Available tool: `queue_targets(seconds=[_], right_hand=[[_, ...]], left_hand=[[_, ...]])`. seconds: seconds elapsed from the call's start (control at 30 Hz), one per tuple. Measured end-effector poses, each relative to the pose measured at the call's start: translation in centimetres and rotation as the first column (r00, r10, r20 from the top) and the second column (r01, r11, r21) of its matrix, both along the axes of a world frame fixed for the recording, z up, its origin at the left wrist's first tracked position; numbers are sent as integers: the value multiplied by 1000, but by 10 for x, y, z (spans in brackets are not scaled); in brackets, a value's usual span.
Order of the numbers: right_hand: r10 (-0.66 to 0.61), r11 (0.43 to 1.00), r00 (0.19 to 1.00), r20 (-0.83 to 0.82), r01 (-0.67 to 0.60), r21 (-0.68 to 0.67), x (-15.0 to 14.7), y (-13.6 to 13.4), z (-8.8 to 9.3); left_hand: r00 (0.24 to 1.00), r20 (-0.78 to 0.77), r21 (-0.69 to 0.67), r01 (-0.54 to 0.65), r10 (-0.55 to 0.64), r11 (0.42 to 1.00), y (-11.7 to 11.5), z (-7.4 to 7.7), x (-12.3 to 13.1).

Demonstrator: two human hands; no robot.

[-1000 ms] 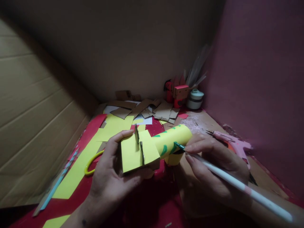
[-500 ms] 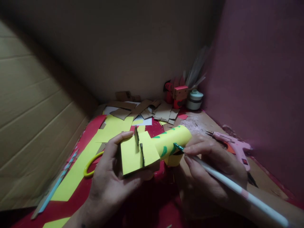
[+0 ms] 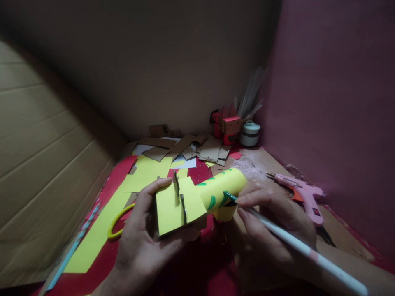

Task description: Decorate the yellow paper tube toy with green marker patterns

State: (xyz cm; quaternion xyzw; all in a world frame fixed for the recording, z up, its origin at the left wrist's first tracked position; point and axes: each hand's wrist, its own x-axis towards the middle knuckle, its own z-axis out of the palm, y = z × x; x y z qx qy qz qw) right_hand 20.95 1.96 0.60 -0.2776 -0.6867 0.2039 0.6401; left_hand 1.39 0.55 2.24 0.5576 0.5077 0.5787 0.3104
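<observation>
- The left hand [image 3: 145, 242] grips a yellow paper-covered block with a rolled yellow tube [image 3: 188, 201], above the table's near edge.
- The right hand [image 3: 271, 222] pinches a white green-tipped marker [image 3: 296, 246], its tip touching the tube.

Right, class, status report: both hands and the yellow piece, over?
Left hand grips yellow model. Right hand grips white pen, green tip at the model's tube. Pink glue gun lies apart, further right.

The yellow craft piece [image 3: 180, 205] looks like matt paper over cardboard, with green painted strokes. The brush [image 3: 296, 244] has a smooth white handle, probably plastic. Rough brown cardboard scraps [image 3: 197, 149] lie beside the glossy pink plastic glue gun [image 3: 300, 192].
</observation>
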Motion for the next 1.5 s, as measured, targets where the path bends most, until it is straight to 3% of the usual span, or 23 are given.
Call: queue_targets(seconds=[0.17, 0.27, 0.43, 0.6, 0.93, 1.03, 1.23, 1.5], right_hand=[[56, 998, 998, 33, -56, 4, 5, 2, 3], [9, 1000, 999, 35, -9, 9, 6, 2, 3], [-9, 1000, 1000, -10, 9, 23, 2, -1, 3], [50, 999, 999, -21, -51, -19, 0, -2, -1], [16, 1000, 998, 62, -17, 11, 9, 1, 5], [90, 996, 991, 100, -91, 3, 14, 1, 1], [19, 997, 999, 28, -17, -79, 13, -1, 0], [77, 996, 997, 3, -77, -54, 11, 1, -3]], left_hand=[[999, -18, -21, -32, 31, 999, 1, -2, -4], [998, -34, -31, -57, 56, 998, 2, -3, -5], [996, -92, 60, -12, 18, 998, 4, -4, -6], [999, -27, 22, -23, 24, 999, 2, -2, -3], [987, -146, 19, -71, 74, 997, 1, -3, -10], [989, -135, 27, -61, 64, 998, 1, -1, -8], [993, -111, 6, -33, 33, 999, 1, 0, -7], [998, -66, -3, -22, 22, 1000, 0, 0, -5]])
